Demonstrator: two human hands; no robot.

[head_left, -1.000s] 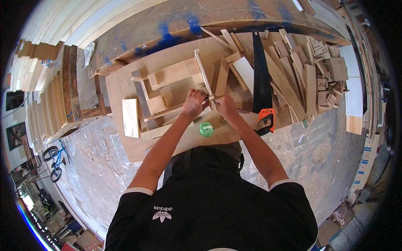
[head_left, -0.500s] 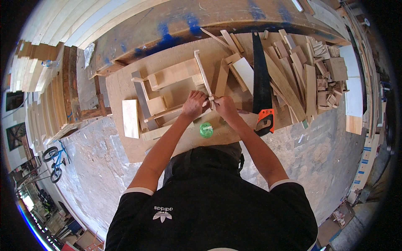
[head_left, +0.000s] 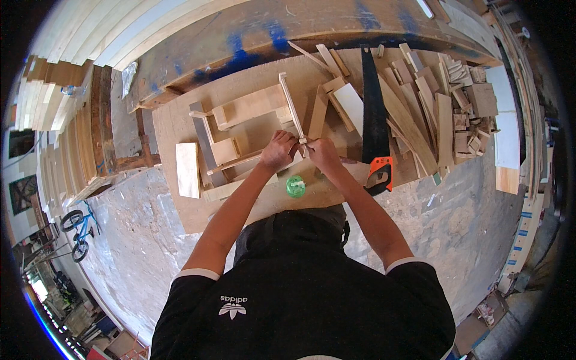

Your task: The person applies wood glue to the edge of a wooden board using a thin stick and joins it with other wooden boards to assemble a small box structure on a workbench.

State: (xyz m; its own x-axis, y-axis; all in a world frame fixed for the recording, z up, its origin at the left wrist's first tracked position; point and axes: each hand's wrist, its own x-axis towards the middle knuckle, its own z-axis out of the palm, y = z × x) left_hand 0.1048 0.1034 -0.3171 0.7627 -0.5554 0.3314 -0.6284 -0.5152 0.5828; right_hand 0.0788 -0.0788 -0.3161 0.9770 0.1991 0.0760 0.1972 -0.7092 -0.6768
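A partly assembled wooden frame [head_left: 255, 106] lies on the plywood bench top, built of pale boards, small blocks and a darker strip at its left. A thin upright wooden strip [head_left: 292, 108] runs along its right side. At the near end of this strip my left hand [head_left: 279, 150] closes from the left, fingers curled. From the other side my right hand [head_left: 323, 154] pinches the same end, where a small wooden piece [head_left: 303, 141] shows between the hands. The fingertips are partly hidden. Just in front of me sits a round green container [head_left: 295, 186] with something pale on it.
A handsaw [head_left: 376, 114] with an orange and black handle lies right of my hands. Beyond it are piled wood offcuts [head_left: 420, 108] and small blocks [head_left: 471, 129]. A loose pale board [head_left: 187, 170] rests at the left edge of the plywood [head_left: 171, 120].
The wooden frame has shifted very slightly, its left end a touch to the right. Both hands stay at the near end of the strip, almost unmoved.
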